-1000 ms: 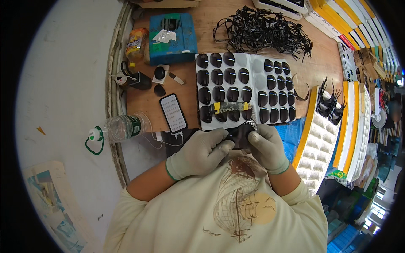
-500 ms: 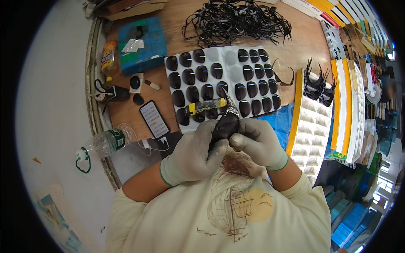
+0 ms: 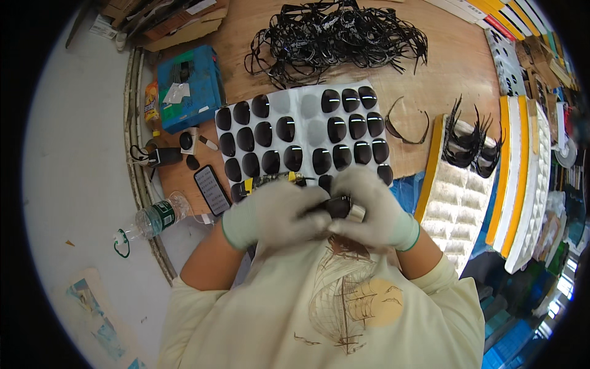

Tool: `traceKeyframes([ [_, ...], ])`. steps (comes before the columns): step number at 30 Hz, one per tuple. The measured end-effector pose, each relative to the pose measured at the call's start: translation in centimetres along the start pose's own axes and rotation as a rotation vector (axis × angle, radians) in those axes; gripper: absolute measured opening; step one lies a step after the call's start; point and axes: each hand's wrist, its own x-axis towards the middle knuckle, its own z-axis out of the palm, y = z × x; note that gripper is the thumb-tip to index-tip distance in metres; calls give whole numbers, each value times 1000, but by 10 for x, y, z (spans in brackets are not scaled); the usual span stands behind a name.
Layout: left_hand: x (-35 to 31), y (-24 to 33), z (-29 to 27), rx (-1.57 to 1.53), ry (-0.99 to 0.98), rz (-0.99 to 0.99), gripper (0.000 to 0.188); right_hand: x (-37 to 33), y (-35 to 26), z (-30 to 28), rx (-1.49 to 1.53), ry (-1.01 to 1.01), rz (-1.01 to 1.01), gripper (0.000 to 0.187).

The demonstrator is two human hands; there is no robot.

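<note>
In front of my chest, both gloved hands meet around a pair of dark sunglasses (image 3: pixel 337 208), mostly hidden by the fingers. My left hand (image 3: pixel 276 212) is closed on its left side. My right hand (image 3: pixel 375 206) grips it from the right, fingers bent over the top and thumb below; a small shiny patch shows beside the dark lens. Both hands are somewhat blurred. Just beyond them lies a white sheet (image 3: pixel 301 126) bearing rows of dark lenses (image 3: pixel 271 162). A yellow and camouflage-patterned handle (image 3: pixel 270 181) rests on its near edge, partly covered by my left hand.
A tangled pile of black glasses frames (image 3: pixel 338 40) lies at the back. One loose frame (image 3: pixel 407 132) is right of the sheet. More frames (image 3: pixel 470 147) sit on a white padded tray (image 3: pixel 455 203). Leftward are a blue box (image 3: pixel 192 92), a phone (image 3: pixel 212 190) and a bottle (image 3: pixel 153 216).
My right hand has lifted and curled over the top of the sunglasses, hiding the upright, patterned part seen before. The left hand has turned palm-down. The whole view has shifted slightly.
</note>
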Motion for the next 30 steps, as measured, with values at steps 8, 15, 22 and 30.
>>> traceKeyframes([
  [8, 64, -124, 5, 704, 388, -776, 58, 1, -17, -36, 138, -117, 196, 44],
  [15, 41, -71, 8, -99, 633, -525, 32, -24, -25, 9, 508, 233, 348, 72],
  [22, -37, -23, 43, -947, 551, -279, 21, -6, -40, 52, 407, 76, 408, 44],
  [30, -104, -52, 55, -1585, 277, -74, 30, -10, -64, 88, 411, -139, 375, 26],
])
